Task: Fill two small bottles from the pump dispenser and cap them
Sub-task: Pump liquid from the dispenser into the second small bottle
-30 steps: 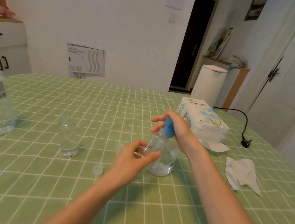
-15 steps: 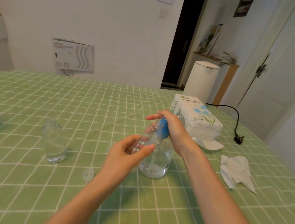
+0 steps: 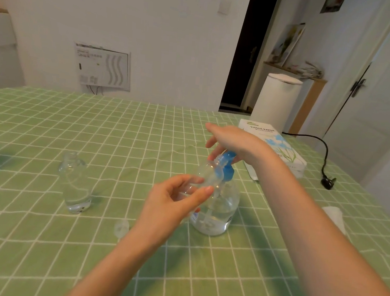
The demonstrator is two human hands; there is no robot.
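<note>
The left hand pinches a tilted small bottle, its mouth at the blue spout of the pump dispenser standing mid-tabletop, the right hand lies straight-fingered on the pump head, and the box at far right reads "TISSUE PAPER".

Soft light is reaching me from 9 o'clock, and the pump dispenser is throwing a faint shadow toward 3 o'clock on the tablecloth. The wide lens is bending the door at 2 o'clock.

Tilted bottle at pump, second bottle upright
</note>
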